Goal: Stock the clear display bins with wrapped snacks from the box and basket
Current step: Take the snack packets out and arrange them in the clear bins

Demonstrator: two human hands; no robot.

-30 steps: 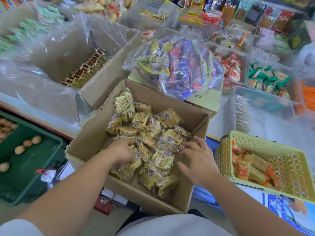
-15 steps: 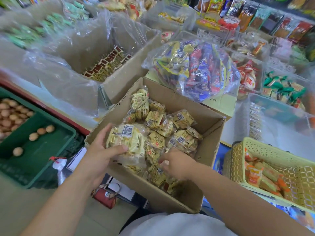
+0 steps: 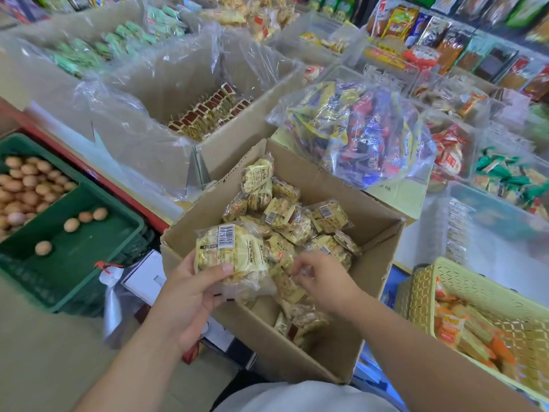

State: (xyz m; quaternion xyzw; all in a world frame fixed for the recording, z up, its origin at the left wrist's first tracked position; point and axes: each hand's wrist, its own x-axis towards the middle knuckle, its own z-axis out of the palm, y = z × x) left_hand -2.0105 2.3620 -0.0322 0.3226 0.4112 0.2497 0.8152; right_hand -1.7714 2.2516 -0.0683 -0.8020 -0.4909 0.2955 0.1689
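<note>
An open cardboard box in front of me holds several yellow wrapped snacks. My left hand grips a bundle of yellow snack packs over the box's near left corner, barcode side up. Just right of that bundle, my right hand is down inside the box, its fingers pinched on a clear wrapper edge. A yellow plastic basket with orange wrapped snacks sits at the lower right. Clear display bins stand behind the box.
A clear bag of mixed candy rests on another box behind the open one. A plastic-lined carton of brown packets stands to the left. A green crate with eggs sits low at far left. Shelves of packaged goods run along the back.
My left hand has lifted a bundle of yellow packs out of the pile toward the box's near left corner. My right hand moved left and pinched a wrapper.
</note>
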